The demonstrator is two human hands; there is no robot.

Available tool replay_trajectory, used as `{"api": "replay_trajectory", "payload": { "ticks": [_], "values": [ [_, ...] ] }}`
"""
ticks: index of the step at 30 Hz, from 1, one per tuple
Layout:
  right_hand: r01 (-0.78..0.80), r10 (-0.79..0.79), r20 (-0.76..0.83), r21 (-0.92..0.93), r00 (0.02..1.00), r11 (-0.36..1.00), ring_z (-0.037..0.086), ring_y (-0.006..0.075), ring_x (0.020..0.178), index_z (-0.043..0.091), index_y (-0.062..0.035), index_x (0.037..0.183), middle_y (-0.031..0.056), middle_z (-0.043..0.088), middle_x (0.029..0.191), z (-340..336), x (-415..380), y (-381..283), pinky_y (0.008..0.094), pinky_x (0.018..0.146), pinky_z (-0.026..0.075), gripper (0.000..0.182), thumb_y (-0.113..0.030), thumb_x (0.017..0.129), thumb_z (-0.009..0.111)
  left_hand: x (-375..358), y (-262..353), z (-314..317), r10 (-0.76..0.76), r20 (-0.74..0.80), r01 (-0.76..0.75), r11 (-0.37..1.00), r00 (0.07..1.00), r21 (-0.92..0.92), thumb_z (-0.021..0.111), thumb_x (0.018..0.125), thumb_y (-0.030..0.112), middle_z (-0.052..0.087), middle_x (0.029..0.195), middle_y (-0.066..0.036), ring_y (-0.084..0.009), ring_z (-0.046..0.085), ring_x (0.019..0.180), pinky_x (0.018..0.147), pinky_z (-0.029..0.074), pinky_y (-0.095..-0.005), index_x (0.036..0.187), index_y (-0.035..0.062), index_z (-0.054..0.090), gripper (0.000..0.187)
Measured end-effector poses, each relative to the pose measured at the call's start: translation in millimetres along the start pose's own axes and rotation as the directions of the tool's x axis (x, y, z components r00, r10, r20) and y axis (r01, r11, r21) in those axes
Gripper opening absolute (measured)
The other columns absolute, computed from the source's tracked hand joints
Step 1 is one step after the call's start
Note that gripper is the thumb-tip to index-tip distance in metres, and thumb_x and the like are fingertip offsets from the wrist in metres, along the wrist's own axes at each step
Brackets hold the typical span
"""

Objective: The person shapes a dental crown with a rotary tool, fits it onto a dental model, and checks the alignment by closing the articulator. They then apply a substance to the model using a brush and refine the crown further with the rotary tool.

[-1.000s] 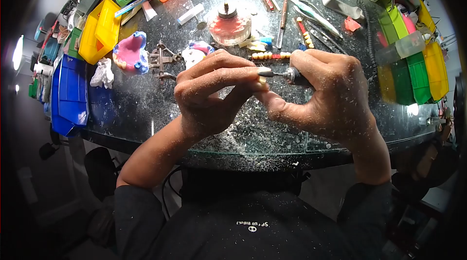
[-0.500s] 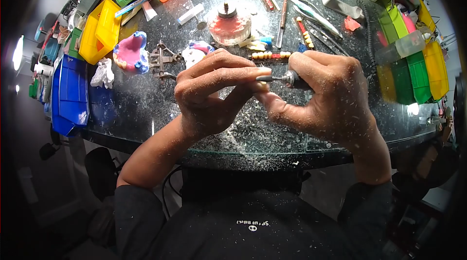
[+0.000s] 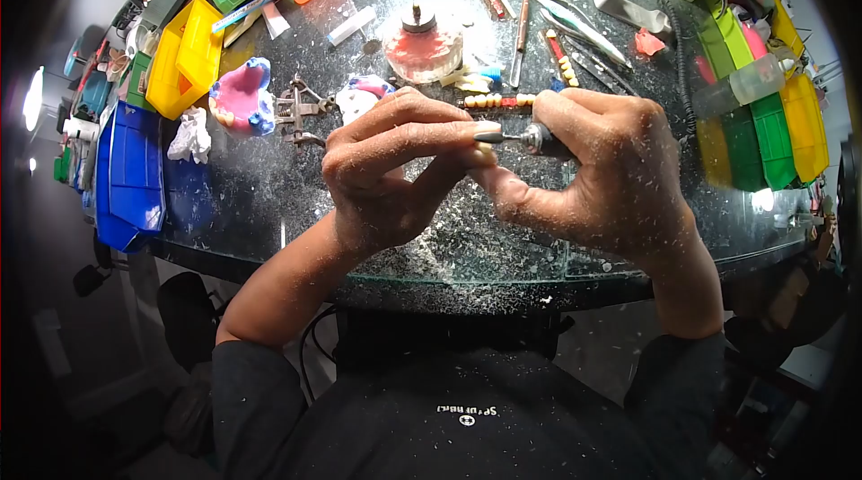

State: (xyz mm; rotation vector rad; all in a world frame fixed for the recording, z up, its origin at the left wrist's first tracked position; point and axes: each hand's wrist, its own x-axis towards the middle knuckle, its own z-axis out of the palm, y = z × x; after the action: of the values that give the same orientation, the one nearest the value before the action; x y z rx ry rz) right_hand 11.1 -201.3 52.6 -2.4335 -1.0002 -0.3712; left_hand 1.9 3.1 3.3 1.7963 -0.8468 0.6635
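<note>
Above the glass table [image 3: 269, 202], left hand [image 3: 386, 179] pinching tooth [image 3: 486, 149], right hand [image 3: 597, 179] gripping grinder [image 3: 530, 138]

- left hand [image 3: 386, 170]: bare, no glove, no rings, dusted with pale flecks
- right hand [image 3: 597, 170]: bare, white dust and shavings across the back and wrist
- forearms bare, sleeves end near the elbows
- dark grey/black shirt, small white mirrored lettering with a round mark on the chest
- dust specks on shirt front

Pink denture model [image 3: 241, 96], yellow bin [image 3: 184, 56], spirit lamp [image 3: 422, 44] (pink fuel), tooth strip [image 3: 499, 102], blue tray [image 3: 133, 170]
</note>
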Motion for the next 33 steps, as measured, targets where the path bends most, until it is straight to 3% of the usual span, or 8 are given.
{"api": "replay_trajectory", "payload": {
  "ticks": [17, 23, 26, 33],
  "values": [
    [-0.004, 0.004, -0.03, 0.014, 1.0, 1.0, 0.05, 0.0167, 0.045, 0.055, -0.0023, 0.066, 0.0056, 0.048, 0.054, 2.1, 1.1, 0.1, 0.0326, 0.043, 0.04, 0.045, -0.04, 0.069, 0.078, -0.9, -2.4, -0.2, 0.031, -0.013, -0.031, 1.0, 0.999, 0.006, 0.077, 0.07, 0.0, 0.068, 0.085, -0.008, -0.018, 0.066, 0.074, 0.065, 0.052, -0.0291, 0.098, 0.0062, 0.072, 0.029],
    [-0.017, 0.017, 0.043, -0.015, 0.999, 1.0, 0.049, 0.0173, 0.044, 0.053, -0.0028, 0.064, 0.006, 0.047, 0.053, -3.6, -0.2, -3.1, 0.0325, 0.042, 0.04, 0.045, -0.04, 0.07, 0.078, -0.3, 0.2, -0.4, 0.019, 0.002, -0.019, 1.0, 1.0, 0.012, 0.077, 0.071, 0.0, 0.069, 0.085, -0.007, -0.0175, 0.066, 0.074, 0.064, 0.052, -0.0288, 0.097, 0.0064, 0.073, 0.028],
    [-0.009, 0.009, -0.012, 0.002, 1.0, 1.0, 0.048, 0.0168, 0.043, 0.052, -0.0033, 0.064, 0.0059, 0.046, 0.053, -3.1, 0.5, -0.6, 0.0324, 0.042, 0.039, 0.046, -0.041, 0.07, 0.078, -1.9, 1.0, 1.7, -0.035, -0.026, 0.034, 0.998, 0.999, -0.061, 0.077, 0.071, 0.001, 0.069, 0.085, -0.007, -0.0175, 0.066, 0.074, 0.063, 0.051, -0.0285, 0.097, 0.0064, 0.073, 0.027],
    [0.013, -0.013, -0.001, -0.021, 1.0, 1.0, 0.048, 0.0169, 0.043, 0.053, -0.003, 0.064, 0.0056, 0.046, 0.053, -2.6, -0.1, -0.7, 0.0326, 0.042, 0.039, 0.047, -0.042, 0.068, 0.079, -0.5, -1.7, 0.0, 0.023, -0.007, -0.023, 1.0, 1.0, 0.001, 0.077, 0.072, 0.002, 0.069, 0.085, -0.008, -0.0178, 0.066, 0.075, 0.064, 0.051, -0.0288, 0.097, 0.0059, 0.073, 0.026]
  ]
}}
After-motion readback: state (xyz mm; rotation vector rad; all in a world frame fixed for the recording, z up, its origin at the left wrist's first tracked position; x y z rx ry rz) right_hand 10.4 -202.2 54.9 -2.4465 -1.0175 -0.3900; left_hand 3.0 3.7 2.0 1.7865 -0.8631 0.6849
